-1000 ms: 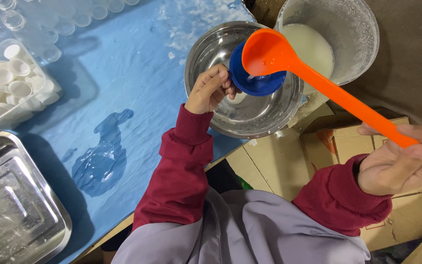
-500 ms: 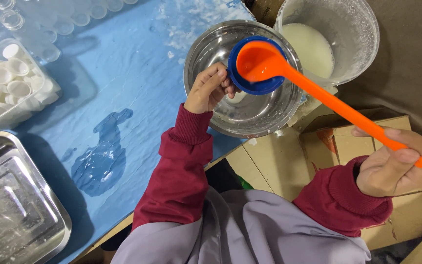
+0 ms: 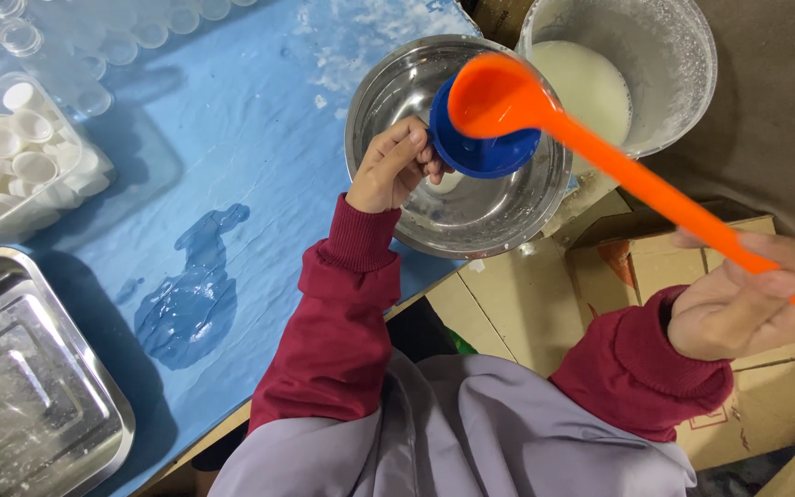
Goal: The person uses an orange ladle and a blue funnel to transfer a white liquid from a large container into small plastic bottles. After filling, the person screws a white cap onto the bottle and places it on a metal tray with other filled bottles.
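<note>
Where orange ladle [image 3: 499,97] overlaps it, blue funnel [image 3: 480,147] interior hidden.

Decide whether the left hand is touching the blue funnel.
Touching. The head view shows the left hand with its fingers closed on the rim of the blue funnel over the steel bowl.

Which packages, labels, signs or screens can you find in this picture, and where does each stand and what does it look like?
Cardboard boxes: beside the blue table, below the steel bowl; brown, flat-topped, flaps shut.
Red label: on a box top; small printed patch.
Clear plastic box: on the table's left side; rectangular, filled with small white cups.
No signs or screens show.
</note>
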